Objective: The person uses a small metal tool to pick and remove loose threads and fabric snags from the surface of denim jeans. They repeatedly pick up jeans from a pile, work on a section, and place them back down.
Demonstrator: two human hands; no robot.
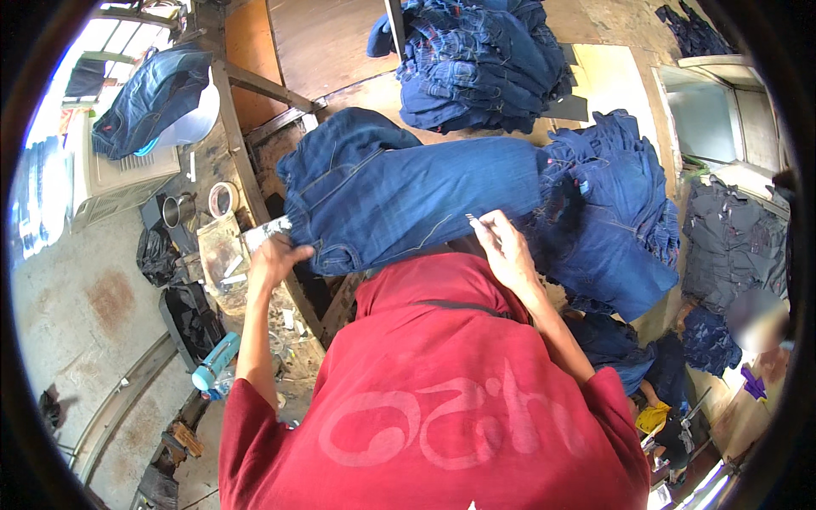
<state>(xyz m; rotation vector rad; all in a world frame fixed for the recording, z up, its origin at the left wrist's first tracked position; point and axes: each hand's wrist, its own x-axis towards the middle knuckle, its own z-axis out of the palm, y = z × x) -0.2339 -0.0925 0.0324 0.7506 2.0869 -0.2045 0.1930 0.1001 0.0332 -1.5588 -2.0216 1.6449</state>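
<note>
A pair of blue jeans [416,187] lies spread in front of me, its wider end to the left. My left hand [274,259] is at that left end, thumb stretched out toward the cloth and apart from the fingers. Over the near edge of the denim, my right hand [507,255] is closed, thumb and forefinger pinched together. Something tiny shows at those fingertips, too small to name. A pale wavy line runs along the denim just left of them. To the right, the jeans meet a heap of more jeans [625,195].
A tall stack of folded jeans [480,68] stands beyond. On the wooden ledge at left are a tape roll [223,199] and a metal cup [177,210]; a light-blue bottle [217,361] is lower down. Dark garments [735,242] and a blurred person [759,321] are at far right.
</note>
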